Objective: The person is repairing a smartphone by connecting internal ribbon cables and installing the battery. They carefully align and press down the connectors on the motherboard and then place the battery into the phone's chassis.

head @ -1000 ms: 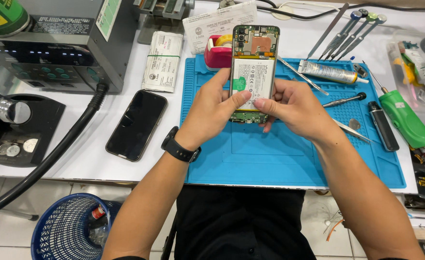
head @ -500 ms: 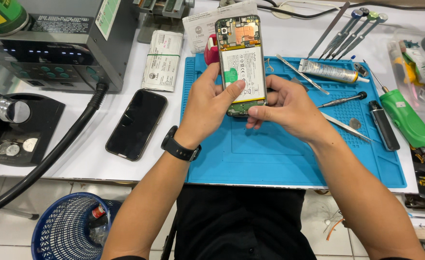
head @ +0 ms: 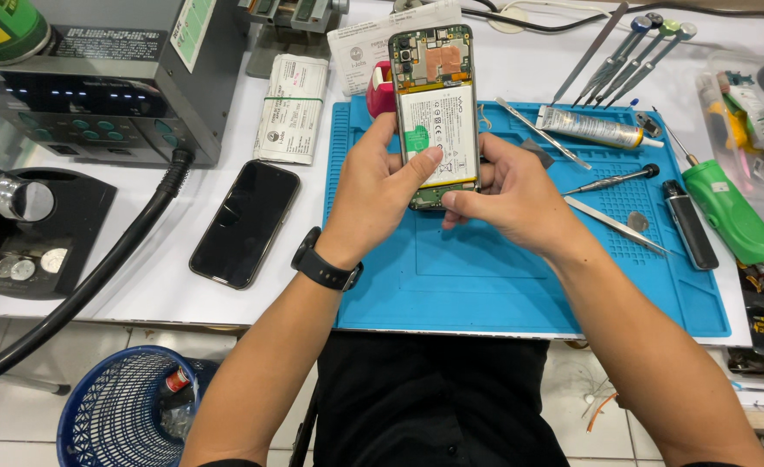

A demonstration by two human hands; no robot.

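Note:
An opened phone [head: 436, 104] with its back cover off shows a white battery, a green tab and a circuit board at the top. I hold it upright above the blue work mat [head: 486, 277]. My left hand [head: 373, 186] grips its left side, thumb lying across the battery near the green tab. My right hand [head: 503, 190] holds the lower right edge, its thumb at the phone's bottom. A black watch sits on my left wrist.
A black phone [head: 245, 222] lies screen up left of the mat. Tweezers [head: 614, 223], a screwdriver [head: 611, 179], a glue tube [head: 597, 128] and a green tool [head: 728, 212] lie at the right. A grey machine [head: 96, 78] with a black hose [head: 96, 277] stands at the left; a blue basket [head: 131, 406] below.
Both hands have carried the opened phone a little left and away from me, toward the back of the mat. The grip stays the same.

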